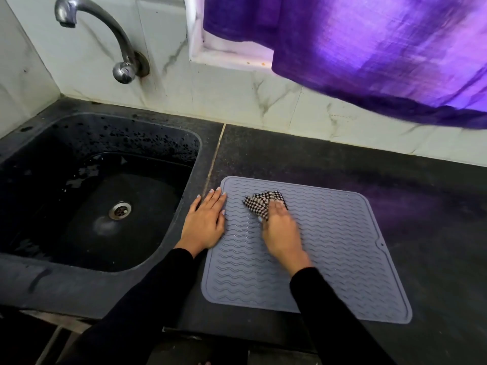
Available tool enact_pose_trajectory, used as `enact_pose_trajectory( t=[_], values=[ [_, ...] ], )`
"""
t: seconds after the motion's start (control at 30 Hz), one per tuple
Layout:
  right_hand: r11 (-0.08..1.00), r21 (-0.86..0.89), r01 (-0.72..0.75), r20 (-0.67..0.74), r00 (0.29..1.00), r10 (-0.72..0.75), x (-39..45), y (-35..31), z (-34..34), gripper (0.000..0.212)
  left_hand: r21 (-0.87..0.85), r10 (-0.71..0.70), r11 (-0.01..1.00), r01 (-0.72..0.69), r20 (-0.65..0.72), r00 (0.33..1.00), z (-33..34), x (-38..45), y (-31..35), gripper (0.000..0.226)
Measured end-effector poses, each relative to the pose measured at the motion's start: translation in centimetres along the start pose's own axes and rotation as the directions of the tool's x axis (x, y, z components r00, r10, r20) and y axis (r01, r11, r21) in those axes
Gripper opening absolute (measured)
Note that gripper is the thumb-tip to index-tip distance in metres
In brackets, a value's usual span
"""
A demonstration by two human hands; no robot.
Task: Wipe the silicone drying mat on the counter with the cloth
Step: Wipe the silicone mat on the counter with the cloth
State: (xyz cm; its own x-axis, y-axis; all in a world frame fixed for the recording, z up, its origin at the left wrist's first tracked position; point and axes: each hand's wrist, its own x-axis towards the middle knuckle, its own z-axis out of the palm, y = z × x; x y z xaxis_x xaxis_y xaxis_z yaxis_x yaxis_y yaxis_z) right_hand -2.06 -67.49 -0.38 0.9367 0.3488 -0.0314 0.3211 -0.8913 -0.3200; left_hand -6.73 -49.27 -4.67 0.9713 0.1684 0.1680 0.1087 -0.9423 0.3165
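mat [329,246] edge under left hand [207,222]

Matt ribbed silicone mat [329,248], woven checked cloth [259,204], glossy metal tap [105,30]

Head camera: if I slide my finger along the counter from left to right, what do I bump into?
Sink → left hand → checked cloth → right hand → far right part of the grey silicone drying mat.

Grey ridged silicone mat [329,246] lies flat on dark counter [395,180], just right of black sink [87,283]. Left hand [205,222] rests flat, fingers straight, on mat's left edge. Right hand [282,233] grips checked cloth [263,204], pressed against mat's upper area.
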Motion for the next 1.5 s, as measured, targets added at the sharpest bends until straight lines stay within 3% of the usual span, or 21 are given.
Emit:
enact_pose_trajectory(
  t=[0.17,0.37,0.47,0.53,0.6,0.7,0.8,0.87,1.03,1.2,1.27,1.3,1.37,1.4,1.43,1.5],
  values=[
    [0.999,-0.045,0.023,-0.112,0.993,-0.027,-0.4,0.0,2.6,0.060,0.006,-0.002,1.000,0.002,-0.001,1.000,0.1,0.0,0.1,0.069],
    [0.999,0.005,0.054,-0.073,0.996,-0.053,0.3,0.2,0.9,0.054,0.005,-0.001,1.000,0.001,0.015,1.000,0.0,0.0,0.0,0.071],
    [0.946,0.301,-0.118,0.000,0.992,0.123,1.5,1.2,-1.5,0.039,-0.061,0.009,0.998,-0.009,0.005,1.000,-0.3,-0.1,0.1,0.071],
    [0.776,0.567,-0.275,0.098,0.958,0.268,2.5,1.6,-3.6,0.033,-0.145,0.002,0.989,-0.004,-0.018,1.000,-0.8,-0.3,0.1,0.072],
    [0.711,0.648,-0.273,0.053,0.947,0.316,2.0,0.6,-4.7,0.032,-0.202,-0.025,0.979,0.015,-0.046,0.999,-1.1,-0.7,0.1,0.073],
    [0.849,0.518,-0.102,-0.113,0.976,0.186,-1.3,-3.2,-3.8,0.029,-0.138,-0.060,0.989,0.060,0.003,0.998,-1.3,-1.2,-0.2,0.079],
    [0.976,0.213,-0.034,-0.016,0.999,0.038,-3.9,-5.8,0.8,0.053,-0.047,-0.049,0.997,0.053,0.087,0.995,-1.1,-1.8,-0.4,0.086],
    [0.999,0.050,-0.008,0.004,1.000,0.008,-4.5,-6.0,3.2,0.065,-0.022,-0.047,0.999,0.049,0.087,0.995,-0.9,-2.0,-0.4,0.084],
    [0.997,0.059,0.059,-0.043,0.997,-0.056,-4.0,-5.0,3.9,0.072,0.046,-0.021,0.999,0.020,0.026,0.999,-0.4,-2.3,-0.3,0.070],
    [0.956,0.293,0.029,-0.013,1.000,-0.026,-3.6,-3.9,2.5,0.050,0.046,-0.021,0.999,0.021,0.014,1.000,-0.4,-2.1,-0.2,0.070],
    [0.889,0.455,-0.045,0.034,0.999,0.033,-3.0,-3.7,1.8,0.045,0.012,-0.022,1.000,0.021,0.018,1.000,-0.5,-2.1,-0.3,0.073],
    [0.794,0.592,-0.139,0.103,0.990,0.096,-2.5,-3.4,1.3,0.039,-0.034,-0.024,0.999,0.024,0.020,1.000,-0.6,-2.2,-0.4,0.074],
    [0.405,0.854,-0.327,0.253,0.941,0.226,-1.8,-2.6,-1.0,0.025,-0.165,-0.041,0.985,0.042,0.014,0.999,-1.0,-2.4,-0.6,0.075],
    [0.297,0.888,-0.351,0.264,0.918,0.295,-1.7,-1.8,-2.0,0.024,-0.212,-0.048,0.976,0.049,0.009,0.999,-1.3,-2.8,-0.6,0.074],
    [0.312,0.886,-0.343,0.234,0.912,0.338,-1.8,-1.1,-3.0,0.028,-0.235,-0.051,0.971,0.053,0.012,0.999,-1.5,-3.1,-0.4,0.070],
    [0.580,0.778,-0.240,0.079,0.954,0.289,-3.1,-0.3,-4.0,0.040,-0.208,-0.054,0.976,0.062,0.044,0.998,-1.8,-4.3,0.2,0.065]
  ],
)
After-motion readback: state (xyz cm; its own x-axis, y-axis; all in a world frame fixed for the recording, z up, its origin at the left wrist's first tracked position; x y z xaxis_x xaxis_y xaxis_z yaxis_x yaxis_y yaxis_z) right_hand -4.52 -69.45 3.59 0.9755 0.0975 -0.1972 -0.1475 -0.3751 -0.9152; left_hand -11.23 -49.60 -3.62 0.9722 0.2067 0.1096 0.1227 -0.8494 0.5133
